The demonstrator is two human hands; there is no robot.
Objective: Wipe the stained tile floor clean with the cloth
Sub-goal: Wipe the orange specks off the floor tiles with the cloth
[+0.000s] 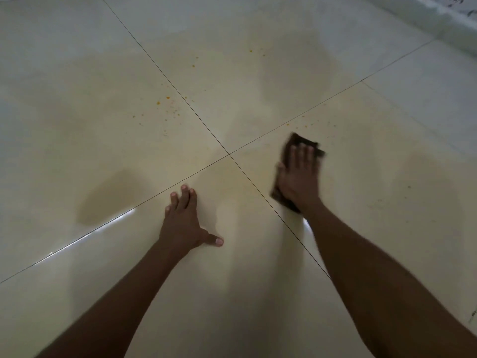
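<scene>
Blur softens the right hand (299, 174) and the dark brown cloth (295, 143) beneath it, so the cloth's weave and exact outline are hard to make out; most of it is hidden under the palm, with only a far corner past the fingertips and a near edge by the wrist showing. The right hand lies flat on the cloth with fingers straight and slightly spread, pressing it onto the tile floor (258, 254) at about 3 o'clock from where the four grout lines cross (229, 154). The left hand (183, 223) rests open on the floor at about 7 o'clock from that crossing, fingers extended, thumb splayed out toward 3 o'clock, holding nothing. Orange specks (170, 109) dot the tiles toward 11 o'clock from the crossing, with a few more just beyond the cloth (307, 124) toward 12 o'clock. Both forearms are cut off by the bottom edge. At the 1 o'clock corner a pale patterned edge (454, 19) is cropped and too dim to identify. No writing is legible anywhere.
</scene>
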